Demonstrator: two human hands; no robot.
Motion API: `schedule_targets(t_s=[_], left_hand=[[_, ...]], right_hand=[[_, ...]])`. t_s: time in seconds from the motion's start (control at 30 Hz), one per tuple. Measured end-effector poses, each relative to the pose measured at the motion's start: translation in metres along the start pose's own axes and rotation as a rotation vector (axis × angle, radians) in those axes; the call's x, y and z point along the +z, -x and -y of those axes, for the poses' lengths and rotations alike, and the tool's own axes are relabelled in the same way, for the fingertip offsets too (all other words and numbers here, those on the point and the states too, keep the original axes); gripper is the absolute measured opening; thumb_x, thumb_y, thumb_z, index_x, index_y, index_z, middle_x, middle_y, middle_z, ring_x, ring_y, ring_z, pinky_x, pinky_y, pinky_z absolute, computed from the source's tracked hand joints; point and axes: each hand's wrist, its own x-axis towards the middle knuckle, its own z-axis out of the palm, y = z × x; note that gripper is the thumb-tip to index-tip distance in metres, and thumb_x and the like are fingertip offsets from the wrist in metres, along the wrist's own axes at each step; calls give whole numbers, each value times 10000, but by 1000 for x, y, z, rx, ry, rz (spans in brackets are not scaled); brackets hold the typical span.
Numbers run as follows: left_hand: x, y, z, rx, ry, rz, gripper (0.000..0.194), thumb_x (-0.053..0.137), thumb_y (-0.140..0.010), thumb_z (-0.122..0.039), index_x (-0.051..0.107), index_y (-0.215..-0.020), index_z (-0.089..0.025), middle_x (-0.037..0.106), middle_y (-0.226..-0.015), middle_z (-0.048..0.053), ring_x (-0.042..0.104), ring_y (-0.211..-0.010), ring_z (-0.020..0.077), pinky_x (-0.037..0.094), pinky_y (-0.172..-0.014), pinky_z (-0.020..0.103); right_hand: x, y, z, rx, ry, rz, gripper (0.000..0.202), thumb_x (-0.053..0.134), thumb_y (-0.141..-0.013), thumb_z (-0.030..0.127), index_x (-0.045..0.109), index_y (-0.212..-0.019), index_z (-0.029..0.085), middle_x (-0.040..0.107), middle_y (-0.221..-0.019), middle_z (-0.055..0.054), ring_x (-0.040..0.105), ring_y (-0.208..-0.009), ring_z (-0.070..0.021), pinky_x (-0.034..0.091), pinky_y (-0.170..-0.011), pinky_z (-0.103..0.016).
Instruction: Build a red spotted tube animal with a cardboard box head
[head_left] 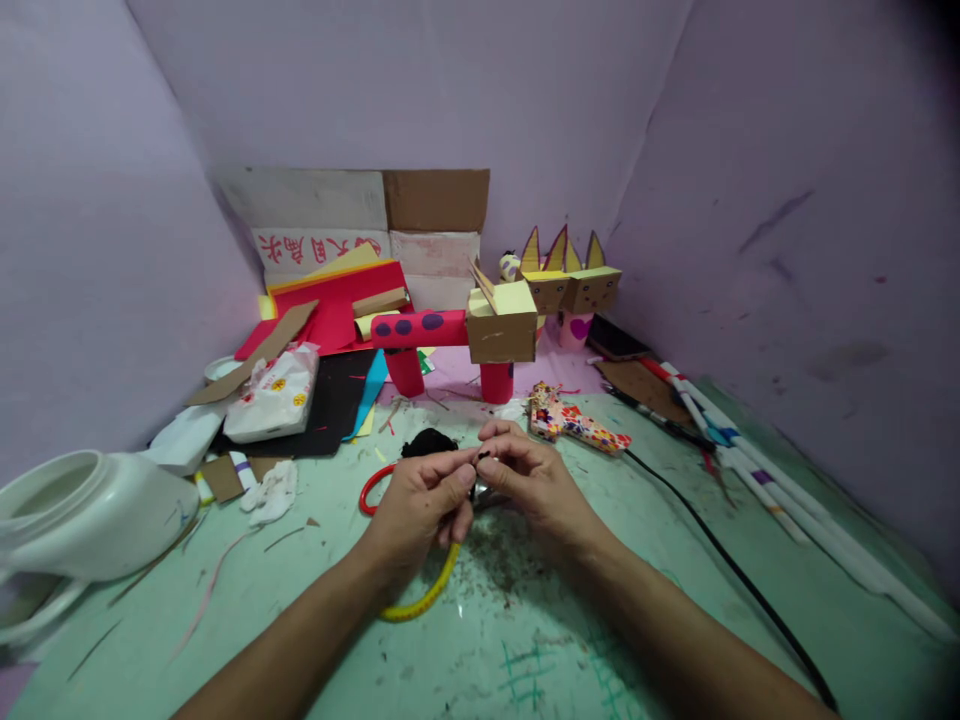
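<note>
My left hand (429, 505) and my right hand (529, 472) meet over the middle of the table. Their thumbs and fingertips are closed around a small black bit (484, 456), perhaps fibre or yarn, too small to name surely. Below my left hand show a red loop (369, 492) and a yellow loop (431, 600), seemingly scissor handles, with a shiny metal part (489, 494) by my right fingers. A fuzzy black bundle (429, 442) lies just behind my left hand. Dark crumbs (510, 560) are scattered on the tabletop beneath.
A cardboard-headed animal with a red tube body (427, 328) stands behind my hands. Right of it lies a patterned glue gun (577, 420) with a black cord (720, 545). A white pot (97, 510), tissue pack (274, 395) and coloured sheets (337, 300) are left; white tubes (795, 490) line the right.
</note>
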Motion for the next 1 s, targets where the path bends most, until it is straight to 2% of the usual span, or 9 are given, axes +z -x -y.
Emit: schedule_targets(t_s=[0.07,0.13,0.3,0.4,0.5,0.6,0.83,1.0], left_hand=[[1,0,1,-17,-23,12,292,632,-733,-415,612,-681,-128,430,-368,-65,300,-320,23,157,-356,177],[1,-1,1,-23,-21,-11,333,661,-699,-417,548,-560,-136,398,-360,-72,284,-318,18,153,-354,179],[-1,-4,2,-63,-11,-59,310,690,-650,-402,560,-555,-136,436,-382,-63,305,-315,19,157,-348,177],[-2,-4,2,-73,-27,-73,315,692,-643,-396,564,-530,-132,479,-414,-44,338,-313,21,169,-344,180],[-3,-5,2,-85,-19,-89,318,706,-625,-402,560,-524,-139,500,-418,-40,342,-304,23,170,-337,181],[-4,-6,2,-101,-2,-98,322,710,-617,-421,558,-544,-147,452,-368,-60,318,-300,24,160,-338,175],[-9,-8,3,-119,-40,-83,306,652,-665,-420,540,-556,-158,424,-328,-63,269,-289,29,135,-341,180],[-7,-7,-2,-58,-154,-164,259,659,-653,-388,577,-583,-153,433,-360,-69,286,-302,33,170,-352,188]], right_hand=[[1,0,-2,8,-30,-19,142,739,-620,318,658,-646,204,528,-955,-21,533,-854,-157,430,-693,-255],[2,0,-3,21,-80,-29,158,752,-608,306,640,-636,198,563,-942,-16,543,-839,-144,430,-695,-240],[3,1,-1,138,-272,38,197,730,-672,342,642,-761,190,627,-752,19,492,-529,-63,432,-534,-199],[3,1,2,200,-389,36,223,756,-654,317,600,-720,172,663,-700,15,502,-464,-40,404,-438,-144],[2,-1,5,256,-485,10,287,788,-611,309,552,-710,179,696,-712,2,603,-499,-65,472,-467,-144],[2,-1,6,269,-493,-6,311,782,-622,323,520,-715,186,700,-703,-3,660,-545,-103,531,-529,-182],[2,-2,5,247,-466,-1,295,760,-666,333,513,-711,177,721,-773,-35,693,-630,-120,558,-622,-193],[-3,-5,8,208,-463,-54,275,762,-665,329,535,-697,177,719,-813,-37,697,-716,-135,566,-675,-214]])
